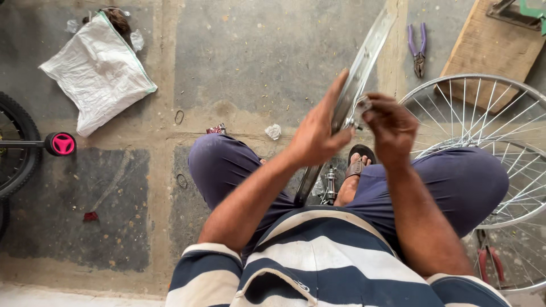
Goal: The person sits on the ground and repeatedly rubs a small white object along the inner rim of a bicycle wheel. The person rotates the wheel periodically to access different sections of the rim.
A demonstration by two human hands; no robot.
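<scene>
Between the knees: bare rim (pixel 364 57) stands on its edge.
Left hand (pixel 315 133): holds the rim.
Right hand (pixel 392 126): pinches its edge.
Floor (pixel 256 62): open ahead.

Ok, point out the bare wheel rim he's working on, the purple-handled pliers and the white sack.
bare wheel rim (pixel 369 48), head view, on its metal band above the hands
purple-handled pliers (pixel 419 45), head view, between its handles
white sack (pixel 99 71), head view, middle of the cloth
</scene>
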